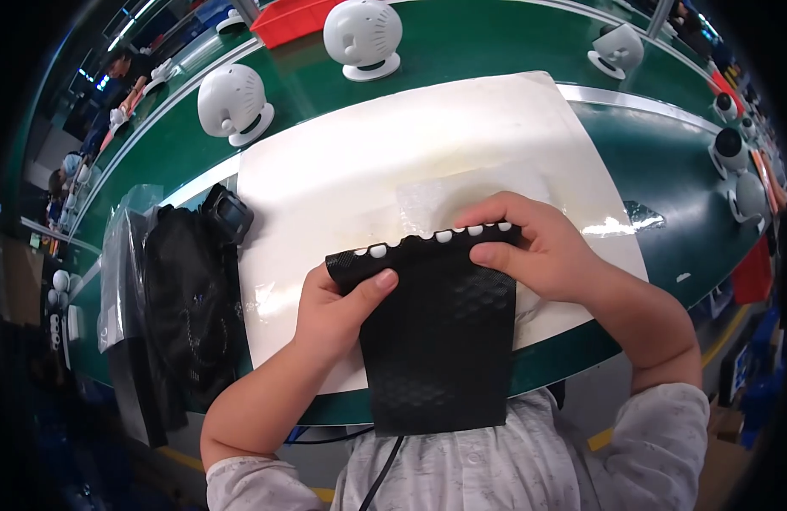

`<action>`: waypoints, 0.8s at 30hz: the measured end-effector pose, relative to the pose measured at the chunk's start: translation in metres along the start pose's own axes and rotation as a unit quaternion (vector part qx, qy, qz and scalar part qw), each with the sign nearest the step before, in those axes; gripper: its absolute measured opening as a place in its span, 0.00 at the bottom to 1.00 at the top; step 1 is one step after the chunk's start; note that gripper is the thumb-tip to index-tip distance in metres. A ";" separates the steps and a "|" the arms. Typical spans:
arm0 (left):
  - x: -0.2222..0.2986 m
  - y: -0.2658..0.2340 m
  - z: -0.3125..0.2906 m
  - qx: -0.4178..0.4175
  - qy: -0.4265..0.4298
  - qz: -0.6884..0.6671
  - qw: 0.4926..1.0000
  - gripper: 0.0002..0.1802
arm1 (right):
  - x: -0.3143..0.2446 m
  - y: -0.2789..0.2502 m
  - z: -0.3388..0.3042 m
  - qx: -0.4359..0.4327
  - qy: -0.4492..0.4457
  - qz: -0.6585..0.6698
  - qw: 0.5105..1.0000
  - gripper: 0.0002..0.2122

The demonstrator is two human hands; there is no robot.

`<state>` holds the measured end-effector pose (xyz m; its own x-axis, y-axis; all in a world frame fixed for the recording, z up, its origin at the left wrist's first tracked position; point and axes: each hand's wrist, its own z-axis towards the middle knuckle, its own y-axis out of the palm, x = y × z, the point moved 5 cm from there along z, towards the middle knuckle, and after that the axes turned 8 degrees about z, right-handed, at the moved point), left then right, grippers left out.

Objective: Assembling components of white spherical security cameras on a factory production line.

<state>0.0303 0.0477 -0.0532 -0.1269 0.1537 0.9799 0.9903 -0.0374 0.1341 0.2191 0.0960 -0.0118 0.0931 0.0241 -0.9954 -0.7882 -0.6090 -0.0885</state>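
A black, flexible sheet [436, 341] with faint rounded dents hangs between my two hands, its lower end in front of my lap. Its upper edge is bent over, and several small white rounded pieces [444, 237] peek out along it. My left hand [332, 313] is closed on the sheet's upper left corner, thumb lying on the near face. At the upper right, my right hand [546, 255] pinches the same edge between thumb and fingers, close beside some of the white pieces. The fingers behind the sheet are partly hidden.
Beneath is a cream board [325, 162] on the green table [615, 145], with clear plastic film [419, 200] on it. A black bag [185, 289], a small black device [230, 213] and a plastic bag [121, 264] lie left. White rounded devices [363, 38] and a red bin [295, 19] stand beyond.
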 end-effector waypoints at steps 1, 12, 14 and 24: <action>0.001 0.000 -0.001 -0.005 -0.007 0.001 1.000 0.10 | -0.002 0.001 0.000 -0.009 -0.005 -0.026 1.000 0.13; -0.001 -0.002 -0.006 -0.056 0.015 0.003 0.998 0.05 | 0.002 -0.029 0.155 0.014 0.012 -0.320 0.947 0.23; 0.004 -0.003 -0.008 -0.080 0.043 0.044 0.995 0.06 | 0.018 -0.028 0.206 -0.002 0.045 -0.344 0.938 0.25; 0.014 -0.001 -0.007 -0.125 0.227 0.138 0.956 0.13 | 0.025 -0.063 0.253 0.211 -0.073 -0.507 0.832 0.20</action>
<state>0.0268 0.0427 -0.0385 0.0690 -0.3386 0.9384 0.9521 -0.2586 -0.1633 0.1177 0.3355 -0.0406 0.7903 0.4707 -0.3922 -0.4960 0.1158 -0.8606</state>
